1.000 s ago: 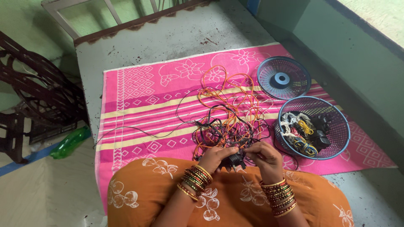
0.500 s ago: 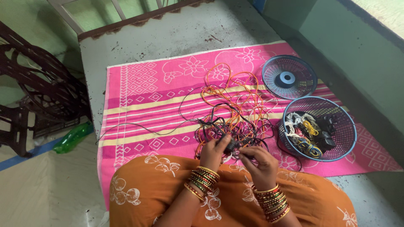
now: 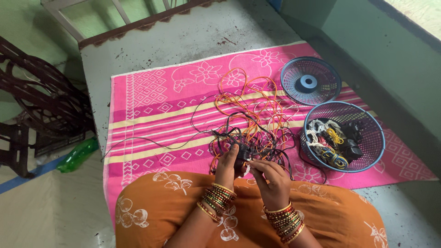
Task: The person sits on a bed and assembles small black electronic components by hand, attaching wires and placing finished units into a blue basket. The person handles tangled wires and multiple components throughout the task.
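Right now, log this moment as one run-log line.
left hand: grips small black adapter | right hand: pinches its black cable | site: tangled cable pile on pink mat | right: basket of coiled cables

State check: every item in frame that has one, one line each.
Left hand: closed on the black adapter.
Right hand: pinching a cable by the adapter.
Cable pile: tangled, orange and black, loose on the mat.
Near basket: upright, holding coiled cables and black adapters.
Far basket: upright, holding one blue ring.
Green bottle: lying on its side on the floor.
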